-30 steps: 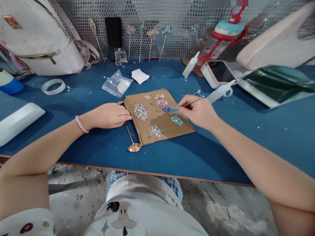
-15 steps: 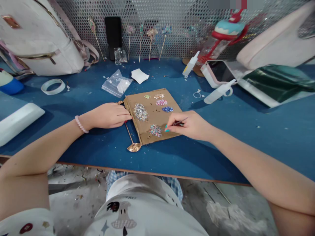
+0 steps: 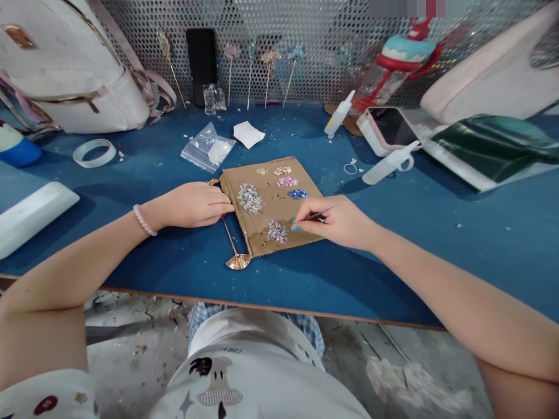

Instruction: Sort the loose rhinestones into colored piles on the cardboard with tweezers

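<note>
Metal tweezers (image 3: 315,217) pinched in right-hand fingers (image 3: 305,222).

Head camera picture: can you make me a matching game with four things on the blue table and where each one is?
Things:
1. tape ring
2. cardboard sheet
3. gold hairpin
4. thin tool

Places:
A. pinched in the right hand, its tip by a glitter pile
B. far left of the table, in front of the white backpack
C. lying along the cardboard's left edge, with the left hand resting on it
D. middle of the table, carrying little heaps of glitter

Pairs: 1-B, 2-D, 3-C, 4-A
</note>
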A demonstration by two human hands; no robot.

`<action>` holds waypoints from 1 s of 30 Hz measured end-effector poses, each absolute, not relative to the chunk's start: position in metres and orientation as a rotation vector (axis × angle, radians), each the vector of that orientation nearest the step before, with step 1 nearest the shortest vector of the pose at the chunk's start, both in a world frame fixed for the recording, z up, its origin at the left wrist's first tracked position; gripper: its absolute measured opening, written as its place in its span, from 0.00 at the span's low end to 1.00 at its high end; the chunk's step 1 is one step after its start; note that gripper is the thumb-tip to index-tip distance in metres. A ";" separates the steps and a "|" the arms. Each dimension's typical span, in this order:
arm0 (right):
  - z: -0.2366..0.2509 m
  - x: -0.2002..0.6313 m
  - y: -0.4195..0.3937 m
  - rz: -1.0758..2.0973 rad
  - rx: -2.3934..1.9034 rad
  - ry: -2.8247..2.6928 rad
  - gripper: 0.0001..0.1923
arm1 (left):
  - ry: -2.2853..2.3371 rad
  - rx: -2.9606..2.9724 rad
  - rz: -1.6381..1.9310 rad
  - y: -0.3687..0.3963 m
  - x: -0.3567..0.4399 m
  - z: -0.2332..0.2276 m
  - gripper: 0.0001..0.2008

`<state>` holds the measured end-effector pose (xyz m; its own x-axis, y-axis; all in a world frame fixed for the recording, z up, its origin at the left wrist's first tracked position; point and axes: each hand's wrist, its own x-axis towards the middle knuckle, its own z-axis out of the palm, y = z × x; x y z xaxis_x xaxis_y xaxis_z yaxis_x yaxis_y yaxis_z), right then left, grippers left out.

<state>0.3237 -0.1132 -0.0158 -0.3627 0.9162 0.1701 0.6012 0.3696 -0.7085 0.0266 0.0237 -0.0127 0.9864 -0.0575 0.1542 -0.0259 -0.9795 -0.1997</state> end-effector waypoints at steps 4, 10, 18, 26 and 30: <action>-0.013 0.322 -0.114 0.762 -1.307 -2.075 0.14 | 0.087 -2.921 -0.239 0.024 0.027 -0.012 0.16; -0.015 0.321 -0.113 0.759 -1.309 -2.055 0.15 | 0.071 -2.927 -0.223 0.024 0.027 -0.012 0.15; -0.016 0.325 -0.113 0.751 -1.331 -2.031 0.14 | 0.073 -2.915 -0.226 0.024 0.027 -0.013 0.15; -0.015 0.325 -0.111 0.801 -1.351 -1.926 0.15 | 0.112 -2.881 -0.253 0.024 0.026 -0.012 0.15; -0.016 0.327 -0.109 0.853 -1.390 -1.866 0.17 | 0.110 -2.889 -0.257 0.024 0.027 -0.013 0.15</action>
